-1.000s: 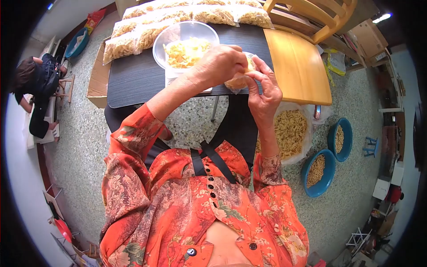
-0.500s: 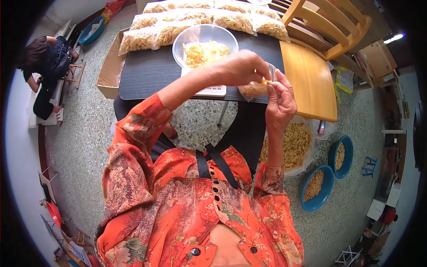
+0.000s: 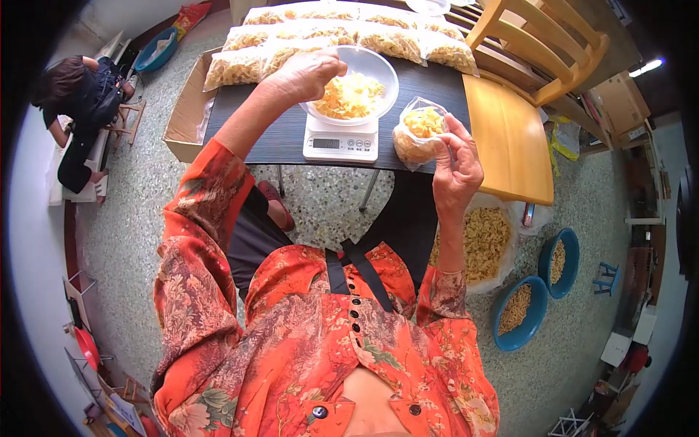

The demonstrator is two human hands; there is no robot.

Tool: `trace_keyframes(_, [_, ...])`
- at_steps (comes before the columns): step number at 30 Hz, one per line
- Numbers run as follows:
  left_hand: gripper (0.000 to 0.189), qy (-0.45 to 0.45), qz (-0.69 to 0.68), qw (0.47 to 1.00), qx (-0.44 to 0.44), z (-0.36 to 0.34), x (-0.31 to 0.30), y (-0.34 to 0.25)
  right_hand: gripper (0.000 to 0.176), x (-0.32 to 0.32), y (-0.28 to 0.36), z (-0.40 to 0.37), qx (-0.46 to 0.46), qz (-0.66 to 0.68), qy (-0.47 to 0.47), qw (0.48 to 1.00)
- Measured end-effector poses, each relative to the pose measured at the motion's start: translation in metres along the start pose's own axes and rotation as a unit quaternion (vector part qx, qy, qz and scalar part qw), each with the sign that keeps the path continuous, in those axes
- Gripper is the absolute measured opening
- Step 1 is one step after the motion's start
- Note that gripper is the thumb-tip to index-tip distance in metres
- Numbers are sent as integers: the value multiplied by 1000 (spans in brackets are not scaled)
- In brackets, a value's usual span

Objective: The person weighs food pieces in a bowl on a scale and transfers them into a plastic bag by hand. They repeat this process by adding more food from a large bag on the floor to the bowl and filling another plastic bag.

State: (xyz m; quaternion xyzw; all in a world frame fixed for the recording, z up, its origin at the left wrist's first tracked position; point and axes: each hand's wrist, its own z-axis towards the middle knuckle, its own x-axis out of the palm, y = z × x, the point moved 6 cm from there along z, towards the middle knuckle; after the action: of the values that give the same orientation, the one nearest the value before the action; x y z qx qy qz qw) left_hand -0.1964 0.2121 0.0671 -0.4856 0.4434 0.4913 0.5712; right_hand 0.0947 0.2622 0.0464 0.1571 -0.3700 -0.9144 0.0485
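Fingers of the left hand [image 3: 309, 73] curl downward and bunch together over the near rim of a clear bowl [image 3: 380, 64], their tips down among the yellow chips [image 3: 349, 98] heaped inside. Whether they actually pinch any chips cannot be told, since the back of the hand hides the tips.

The bowl sits on a white kitchen scale [image 3: 340, 142], which stands near the front edge of a dark table [image 3: 247, 124]. Just to the right of the scale, the right hand [image 3: 457, 164] holds up a small clear bag [image 3: 416, 135]. Thumb and fingers pinch the bag's right side near its mouth, so the opening gapes upward and shows chips inside. The bag is roughly half full and hangs at the table's front edge, close beside the scale but not resting on it.

Along the far side of the table lies a row of filled bags [image 3: 328, 33], laid side by side and touching. A wooden seat [image 3: 510, 138] stands against the table's right end, and a cardboard box [image 3: 182, 109] leans at its left end. On the floor under the right forearm sits a large open sack [image 3: 480, 240] of the same snack, with two blue basins [image 3: 518, 309] beside it. Another person [image 3: 80, 102] bends over well apart at the far left.
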Motion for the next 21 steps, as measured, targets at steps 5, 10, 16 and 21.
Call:
trace_keyframes(5, [41,56,19,996,-68,1,14,3,9,-1,-1,0,0,-3,1,1000])
trace_keyframes(10, [27,16,50,999,-2,7,16,-2,8,1,-3,-1,12,6,0,1000])
trace_keyframes(16, [9,-41,68,996,29,7,14,-8,8,1,-2,0,11,6,-1,1000])
trace_keyframes(21, [7,-58,64,996,22,1,9,-11,7,-1,-4,-1,18,7,-1,1000])
